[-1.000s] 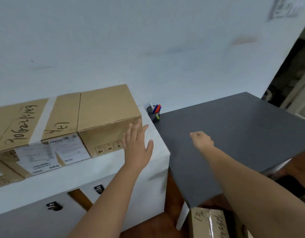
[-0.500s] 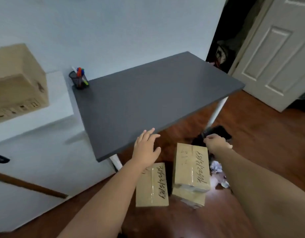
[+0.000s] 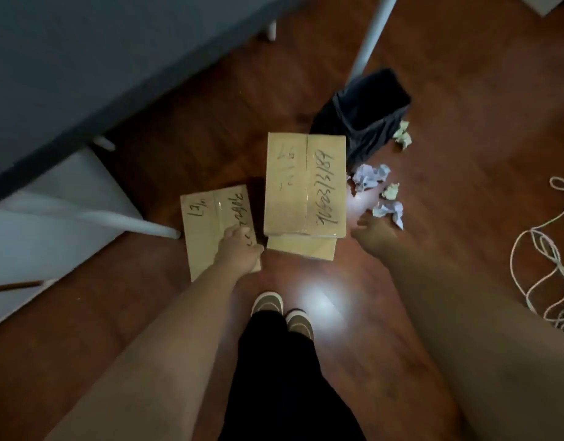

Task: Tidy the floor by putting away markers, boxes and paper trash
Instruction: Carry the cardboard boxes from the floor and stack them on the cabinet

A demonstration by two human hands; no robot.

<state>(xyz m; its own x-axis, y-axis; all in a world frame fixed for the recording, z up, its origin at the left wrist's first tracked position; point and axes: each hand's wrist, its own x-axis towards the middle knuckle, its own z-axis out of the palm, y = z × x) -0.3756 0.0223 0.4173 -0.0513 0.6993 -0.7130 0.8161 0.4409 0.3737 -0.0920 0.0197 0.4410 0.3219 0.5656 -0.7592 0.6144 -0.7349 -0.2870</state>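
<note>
Cardboard boxes lie on the wooden floor in front of my feet. A small flat box point(image 3: 207, 224) is on the left. To its right a bigger box point(image 3: 306, 183) with black handwriting sits on top of another box point(image 3: 301, 248). My left hand point(image 3: 239, 249) hovers over the flat box's near right corner, fingers bent, holding nothing. My right hand point(image 3: 374, 230) is just right of the stacked boxes, fingers apart and empty. Crumpled paper balls point(image 3: 369, 179) lie right beside it, with more paper point(image 3: 403, 136) farther back.
A black bin with a bag point(image 3: 360, 113) stands behind the boxes, next to a white table leg point(image 3: 368, 39). The grey tabletop point(image 3: 83, 58) overhangs at upper left above a white cabinet point(image 3: 51, 202). A tangled white cable point(image 3: 544, 249) lies on the floor at right.
My view dropped from the cabinet top and desk down to the floor. Both hands came down from desk height to either side of the boxes.
</note>
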